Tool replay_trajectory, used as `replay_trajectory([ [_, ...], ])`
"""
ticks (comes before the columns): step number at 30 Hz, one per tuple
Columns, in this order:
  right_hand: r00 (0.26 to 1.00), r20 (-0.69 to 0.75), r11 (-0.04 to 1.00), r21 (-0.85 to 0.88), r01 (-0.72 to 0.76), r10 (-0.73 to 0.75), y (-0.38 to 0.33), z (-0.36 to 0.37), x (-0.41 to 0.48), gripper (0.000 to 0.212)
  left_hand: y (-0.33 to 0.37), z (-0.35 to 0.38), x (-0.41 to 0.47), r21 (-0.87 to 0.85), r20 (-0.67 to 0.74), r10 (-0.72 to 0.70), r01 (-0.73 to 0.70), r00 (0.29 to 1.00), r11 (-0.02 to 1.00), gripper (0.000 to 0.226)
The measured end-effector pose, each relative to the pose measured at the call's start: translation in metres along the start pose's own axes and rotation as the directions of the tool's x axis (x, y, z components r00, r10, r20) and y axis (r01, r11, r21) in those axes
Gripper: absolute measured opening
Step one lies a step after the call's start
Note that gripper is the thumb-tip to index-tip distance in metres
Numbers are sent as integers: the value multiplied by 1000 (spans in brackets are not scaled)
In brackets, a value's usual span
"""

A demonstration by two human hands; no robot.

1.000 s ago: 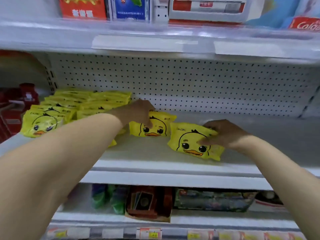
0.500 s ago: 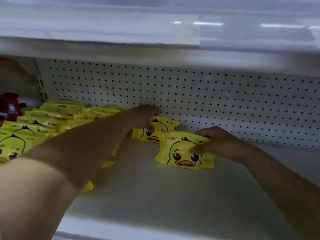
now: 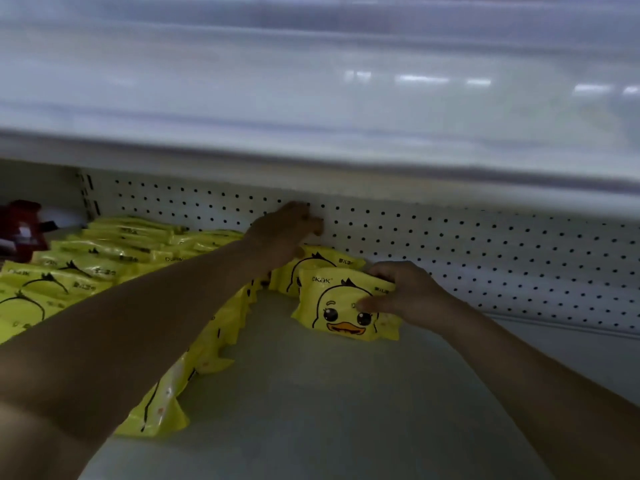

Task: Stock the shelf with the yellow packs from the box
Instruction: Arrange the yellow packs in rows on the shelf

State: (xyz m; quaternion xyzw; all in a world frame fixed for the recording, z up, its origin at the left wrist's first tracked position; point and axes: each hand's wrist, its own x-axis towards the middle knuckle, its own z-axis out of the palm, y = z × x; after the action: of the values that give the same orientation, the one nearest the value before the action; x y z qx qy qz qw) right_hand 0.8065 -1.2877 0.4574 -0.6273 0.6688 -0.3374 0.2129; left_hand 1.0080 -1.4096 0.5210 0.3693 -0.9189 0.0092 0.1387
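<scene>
Since left hand lifted off the rear pack just below it, fingers loose & empty, that one's prob. placed; right hand still pinches front pack, now slid further back.

The front pack at the back edge of the shelf is bright yellow with a duck face: black outline, round black eyes, orange beak. The rear pack and the rows of packs toward the left edge show the same yellow with black lines. The back panel is white with regular black dots, the shelf pale grey, a far-left item red.
</scene>
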Motion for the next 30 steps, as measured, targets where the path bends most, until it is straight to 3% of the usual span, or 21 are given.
replay_trajectory([
  [7,976,-196,965,-261,40,-93,-23,43,41,54,-22,-7,-15,-47,-105,-25,20,994,999,50],
  [11,943,-319,851,-516,-93,-91,-40,60,36,70,-30,-19,-37,-58,-139,-22,14,990,998,50],
  [15,911,-406,834,-526,-167,-73,-53,67,10,85,-36,-33,-70,-71,-159,-46,35,986,997,51],
  [22,933,-359,868,-476,-144,-41,-111,71,-66,77,-41,-50,-158,-139,-117,-156,139,981,980,65],
  [30,993,-110,856,-508,-95,45,-211,130,-160,81,-44,-62,-299,-99,36,-258,260,966,960,76],
])
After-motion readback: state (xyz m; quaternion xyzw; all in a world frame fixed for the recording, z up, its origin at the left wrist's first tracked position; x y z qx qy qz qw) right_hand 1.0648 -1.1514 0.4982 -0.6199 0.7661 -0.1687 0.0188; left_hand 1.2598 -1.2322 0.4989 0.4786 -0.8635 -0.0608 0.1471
